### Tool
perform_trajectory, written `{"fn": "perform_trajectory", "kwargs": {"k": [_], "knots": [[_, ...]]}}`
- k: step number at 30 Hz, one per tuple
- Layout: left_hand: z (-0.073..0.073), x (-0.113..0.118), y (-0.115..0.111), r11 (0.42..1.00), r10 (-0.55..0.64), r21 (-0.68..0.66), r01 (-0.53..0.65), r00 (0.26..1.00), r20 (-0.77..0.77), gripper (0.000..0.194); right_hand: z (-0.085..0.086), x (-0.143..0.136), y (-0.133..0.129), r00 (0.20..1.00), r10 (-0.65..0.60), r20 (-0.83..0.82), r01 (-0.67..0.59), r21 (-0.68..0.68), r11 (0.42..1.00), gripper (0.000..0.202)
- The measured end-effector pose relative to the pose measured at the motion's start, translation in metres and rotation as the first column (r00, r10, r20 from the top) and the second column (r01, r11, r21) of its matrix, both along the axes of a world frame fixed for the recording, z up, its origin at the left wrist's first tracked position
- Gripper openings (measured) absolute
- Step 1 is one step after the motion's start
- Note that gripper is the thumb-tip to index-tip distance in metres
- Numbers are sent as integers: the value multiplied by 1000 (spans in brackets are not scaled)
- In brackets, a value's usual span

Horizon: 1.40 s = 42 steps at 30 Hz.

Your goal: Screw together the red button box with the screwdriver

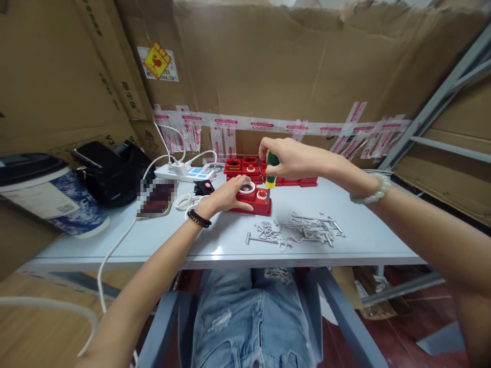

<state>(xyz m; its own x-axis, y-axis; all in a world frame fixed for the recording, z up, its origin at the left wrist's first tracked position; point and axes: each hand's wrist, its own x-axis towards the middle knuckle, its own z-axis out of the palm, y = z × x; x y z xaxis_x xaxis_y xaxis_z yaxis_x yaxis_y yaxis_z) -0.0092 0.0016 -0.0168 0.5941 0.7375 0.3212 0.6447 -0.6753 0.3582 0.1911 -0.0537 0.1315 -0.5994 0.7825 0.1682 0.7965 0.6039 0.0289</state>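
My right grip (286, 157) closed around the screwdriver (271, 171), upright over the red block (253, 198); my left grip (226, 197) pressed the block against the counter (230, 245), steadying it.

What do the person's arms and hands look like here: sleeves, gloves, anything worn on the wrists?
Both forearms are bare, with no sleeves showing, and neither hand is gloved. The left hand has a dark beaded bracelet round its wrist. The right hand has a pale, whitish-green beaded bracelet with larger round beads. No rings or watch can be made out.
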Motion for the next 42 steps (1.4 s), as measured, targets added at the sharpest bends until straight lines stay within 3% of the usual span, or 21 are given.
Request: {"fn": "perform_trajectory", "kwargs": {"k": [5, 8, 11, 16, 21, 27, 31, 37, 42], "knots": [[0, -1, 1, 1000, -2, 18, 2, 1000, -1, 66, -1, -1, -2, 982, -186, 31, 181, 121, 976, 26], [-1, -1, 1, 1000, -2, 7, 2, 1000, 6, 66, -1, 3, 1, 996, -94, -6, 94, 60, 994, 17], [-1, -1, 0, 1000, 4, 11, -4, 1000, -2, 66, 0, 7, 3, 999, -47, -9, 47, -10, 999, 21], [0, -1, 0, 1000, -4, 20, 4, 1000, 8, 65, -6, 10, 6, 996, -84, -23, 86, 108, 990, 14], [0, -1, 0, 1000, -1, 13, 1, 1000, 6, 66, -7, 10, 7, 995, 48, -92, -46, 27, 999, 23], [-1, -1, 2, 1000, 6, 12, -6, 1000, 1, 69, -12, 9, 8, 993, -71, -97, 79, 91, 993, 20], [0, -1, 0, 1000, 4, 10, -4, 1000, -1, 69, -9, 9, 5, 987, 7, -160, -4, 18, 1000, 31], [1, -1, 0, 1000, 7, 25, -7, 1000, -7, 68, -12, 11, 8, 987, -50, -155, 63, 76, 995, 27], [0, -1, 0, 999, -16, 28, 16, 1000, 6, 65, -12, 13, 9, 967, 47, -250, -50, -7, 999, 44]]}}
